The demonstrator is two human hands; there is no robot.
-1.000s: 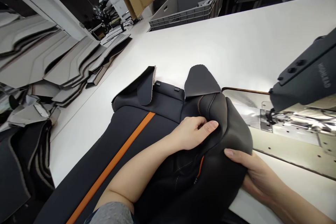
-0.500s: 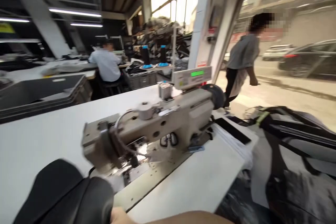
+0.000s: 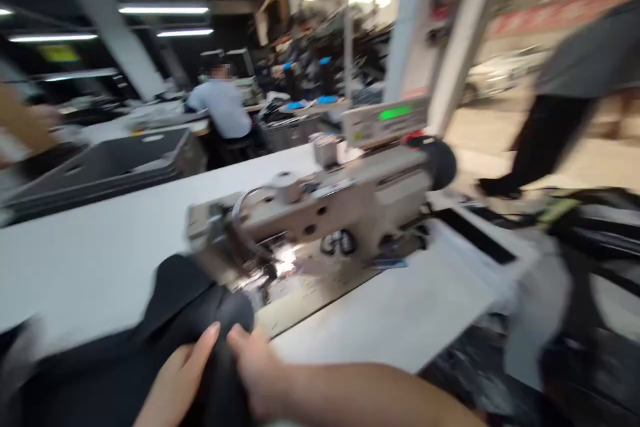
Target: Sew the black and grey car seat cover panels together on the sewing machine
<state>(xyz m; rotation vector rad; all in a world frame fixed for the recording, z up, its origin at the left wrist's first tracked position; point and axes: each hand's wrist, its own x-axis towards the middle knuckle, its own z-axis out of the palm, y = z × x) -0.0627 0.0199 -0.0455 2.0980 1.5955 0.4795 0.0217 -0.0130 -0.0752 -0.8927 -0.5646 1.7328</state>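
Black fabric [image 3: 170, 327] bunches at the lower left, in front of the sewing machine [image 3: 320, 207]. My left hand [image 3: 180, 373] grips it from the left, thumb pointing up along the cloth. Close beside, my right hand [image 3: 260, 367] pinches the same fabric, its fingertips near the left thumb. The far end of the cloth reaches close to the machine's lit needle area; whether it lies under the presser foot is hidden. The view is somewhat blurred.
A grey plastic crate [image 3: 150, 153] stands beyond the white table [image 3: 100, 240]. Dark bags and straps [image 3: 595, 247] pile up at the right. A seated person [image 3: 223, 107] works at the back; another person [image 3: 565, 80] walks at the right edge.
Both hands now show on the black fabric, which is farther into view; before, only part of the right showed. The view has shifted left. The walking person is nearer the right edge.
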